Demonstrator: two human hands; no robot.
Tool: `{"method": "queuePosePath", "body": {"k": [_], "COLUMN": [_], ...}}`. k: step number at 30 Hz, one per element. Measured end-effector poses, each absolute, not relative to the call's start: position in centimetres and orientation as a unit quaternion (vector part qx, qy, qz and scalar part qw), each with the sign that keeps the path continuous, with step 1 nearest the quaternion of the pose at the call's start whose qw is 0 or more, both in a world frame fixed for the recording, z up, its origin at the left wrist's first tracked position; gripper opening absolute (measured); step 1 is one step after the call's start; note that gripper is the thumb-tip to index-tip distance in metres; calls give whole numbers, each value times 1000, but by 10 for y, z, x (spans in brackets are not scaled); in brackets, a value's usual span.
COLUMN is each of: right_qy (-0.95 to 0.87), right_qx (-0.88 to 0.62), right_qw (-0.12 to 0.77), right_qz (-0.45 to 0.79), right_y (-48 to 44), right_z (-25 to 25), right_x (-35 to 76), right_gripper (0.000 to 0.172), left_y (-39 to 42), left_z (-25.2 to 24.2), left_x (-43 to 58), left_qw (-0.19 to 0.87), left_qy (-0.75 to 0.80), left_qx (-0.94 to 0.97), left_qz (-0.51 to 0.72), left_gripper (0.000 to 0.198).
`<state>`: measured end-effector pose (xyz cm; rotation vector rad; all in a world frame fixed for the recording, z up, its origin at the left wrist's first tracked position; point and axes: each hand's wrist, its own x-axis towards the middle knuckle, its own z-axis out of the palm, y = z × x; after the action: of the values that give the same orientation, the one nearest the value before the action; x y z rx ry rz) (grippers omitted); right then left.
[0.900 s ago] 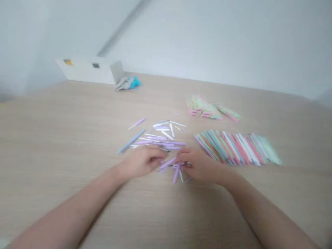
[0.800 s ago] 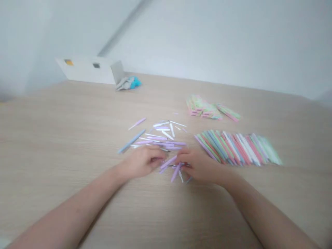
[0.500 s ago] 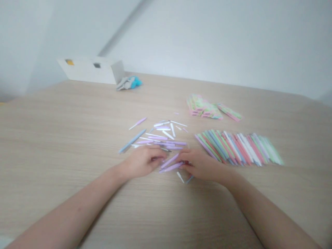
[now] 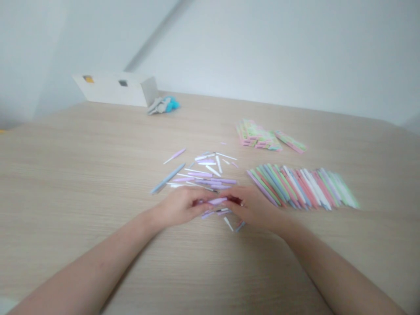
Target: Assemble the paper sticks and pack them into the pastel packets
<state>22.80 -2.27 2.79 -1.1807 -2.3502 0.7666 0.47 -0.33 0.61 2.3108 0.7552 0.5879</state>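
My left hand point(image 4: 182, 204) and my right hand point(image 4: 254, 206) meet over the wooden table. Between their fingertips is a slim purple pen barrel point(image 4: 217, 201), pinched at one end by each hand. What else the fingers may hide I cannot tell. Just beyond the hands lies a loose heap of purple pen parts point(image 4: 200, 175) and thin white refills point(image 4: 226, 155). Under the fingers are a few more purple pieces point(image 4: 208, 215), and a small white piece point(image 4: 229, 224) lies nearest me. Left of the heap rests a grey-blue pen point(image 4: 167, 178).
On the right, a row of pens in several colours point(image 4: 302, 186) lies side by side. Behind it stand stacked pink and green packets point(image 4: 257, 136) and one separate packet point(image 4: 290, 141). At the back left are a white box point(image 4: 114, 90) and a grey and blue cloth-like bundle point(image 4: 164, 105).
My hands have come together. The purple barrel that lay slanted by my right fingers is now nearly level between both hands.
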Motion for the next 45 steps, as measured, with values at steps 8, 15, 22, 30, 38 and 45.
{"method": "queuePosePath", "body": {"k": [8, 15, 22, 30, 38, 45], "right_qy": [-820, -892, -905, -896, -820, -806], "right_qx": [-447, -366, -367, -395, -466, -429], "right_qw": [215, 128, 92, 83, 166, 168], "right_qz": [286, 231, 196, 183, 289, 372], "right_y": [-21, -24, -25, -30, -17, -20], "right_z": [25, 24, 21, 26, 27, 33], "right_x": [234, 232, 229, 224, 242, 242], "right_gripper": [14, 12, 12, 13, 9, 25], "left_y": [1, 2, 1, 1, 1, 1], "left_z": [6, 8, 8, 8, 6, 5], "left_x": [3, 2, 3, 3, 1, 1], "left_qw": [310, 316, 325, 329, 328, 322], "left_qy": [345, 363, 347, 361, 374, 381], "left_qx": [850, 840, 843, 837, 833, 834], "left_qz": [250, 251, 251, 248, 241, 237], "left_gripper": [18, 16, 17, 15, 13, 14]}}
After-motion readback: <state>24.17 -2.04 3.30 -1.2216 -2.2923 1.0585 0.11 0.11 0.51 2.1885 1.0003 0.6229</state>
